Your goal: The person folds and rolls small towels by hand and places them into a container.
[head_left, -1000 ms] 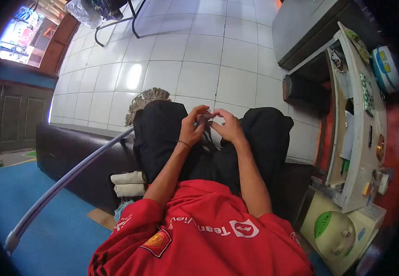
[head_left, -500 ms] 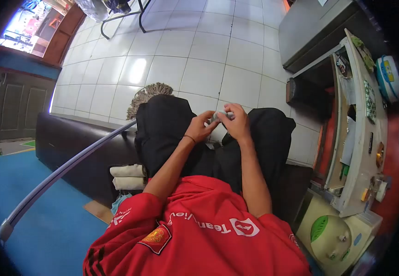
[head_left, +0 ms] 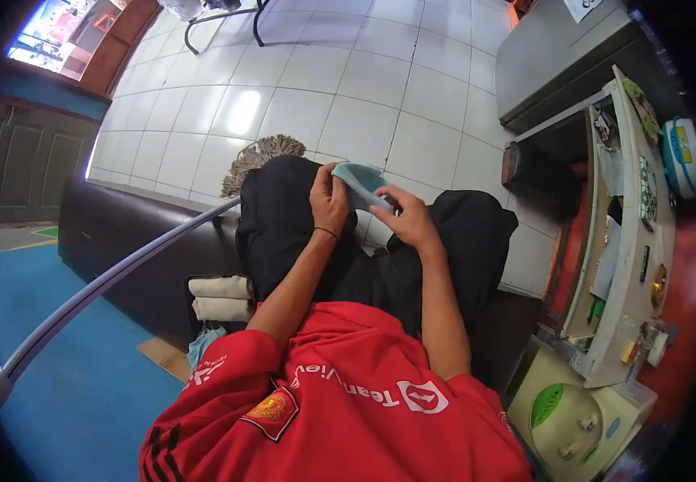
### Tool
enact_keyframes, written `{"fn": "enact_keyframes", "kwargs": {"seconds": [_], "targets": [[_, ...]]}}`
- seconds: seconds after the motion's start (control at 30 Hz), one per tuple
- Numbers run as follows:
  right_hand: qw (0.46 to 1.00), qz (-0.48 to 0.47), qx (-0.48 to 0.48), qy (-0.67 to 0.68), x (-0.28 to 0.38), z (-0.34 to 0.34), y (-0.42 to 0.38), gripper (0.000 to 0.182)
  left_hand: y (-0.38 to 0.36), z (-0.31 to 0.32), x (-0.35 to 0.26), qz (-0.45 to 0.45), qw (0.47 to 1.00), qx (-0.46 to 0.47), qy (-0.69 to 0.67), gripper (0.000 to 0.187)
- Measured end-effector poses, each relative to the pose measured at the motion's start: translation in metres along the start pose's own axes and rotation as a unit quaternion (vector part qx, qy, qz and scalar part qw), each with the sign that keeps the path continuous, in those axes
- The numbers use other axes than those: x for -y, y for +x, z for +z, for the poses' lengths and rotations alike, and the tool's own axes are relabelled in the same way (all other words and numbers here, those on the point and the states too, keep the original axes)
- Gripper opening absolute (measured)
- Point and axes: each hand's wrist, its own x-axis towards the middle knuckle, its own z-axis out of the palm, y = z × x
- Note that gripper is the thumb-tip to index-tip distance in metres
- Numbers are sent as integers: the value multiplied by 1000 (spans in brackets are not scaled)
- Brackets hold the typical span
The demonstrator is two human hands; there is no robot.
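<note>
A small light blue piece of cloth [head_left: 358,178] hangs spread between my two hands, above my lap. My left hand [head_left: 329,201] pinches its left end, fingers curled at the upper edge. At the lower right edge, my right hand [head_left: 409,218] grips the cloth between thumb and fingers. The part near the middle looks folded over, with a darker teal inner side showing. Below are my knees in black trousers [head_left: 284,217]. By my left elbow, cream rolled cloths [head_left: 221,297] sit in a dark box, and a light blue cloth [head_left: 203,345] lies beside it.
A mop with a grey handle [head_left: 115,277] leans across the dark bench [head_left: 147,233] on the left, its strands [head_left: 264,157] on the tiled floor. To the right stand an open white cabinet [head_left: 629,265] and a cream appliance with a round green-marked top [head_left: 569,422].
The cloth was bunched small between my fingertips and is now opened out wider. My left hand has moved left and up, away from my right hand, which sits slightly lower.
</note>
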Motion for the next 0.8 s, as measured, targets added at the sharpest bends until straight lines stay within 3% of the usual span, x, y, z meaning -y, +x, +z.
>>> {"fn": "enact_keyframes", "kwargs": {"seconds": [0.1, 0.2, 0.27, 0.37, 0.43, 0.47, 0.53, 0.57, 0.63, 0.73, 0.8], "targets": [[980, 43, 175, -86, -31, 14, -1, 33, 2, 0, -3, 7, 999, -4, -31, 17], [960, 67, 216, -165, -42, 22, -3, 32, 3, 0, -5, 4, 997, -26, -75, 18], [963, 93, 203, -150, -37, 19, -3, 30, 4, -3, -5, -6, 995, -40, -89, 19], [967, 46, 141, -208, -44, 14, 2, 28, 9, -10, -5, 29, 997, -63, -18, 20], [984, 88, -94, -122, -39, 7, 5, 24, 12, -15, -2, 26, 996, -81, -13, 19], [984, 87, -94, -122, -37, 2, 6, 24, 12, -17, 0, 24, 995, -100, -6, 19], [967, 12, -254, -34, -19, -12, 7, 20, 11, -14, -8, 20, 995, -98, -14, 18], [967, 12, -254, -33, -8, -14, 6, 20, 11, -10, -13, 48, 995, -92, 4, 17], [926, -66, -372, -20, 10, -14, 3, 18, 11, -5, -17, 76, 993, -86, 21, 16], [913, -36, -402, -55, -6, -15, 5, 19, 7, -5, -12, 109, 992, -66, -7, 15], [895, -53, -441, -47, -1, -18, 2, 18, 6, -11, -9, 95, 992, -38, 73, 19]]}}
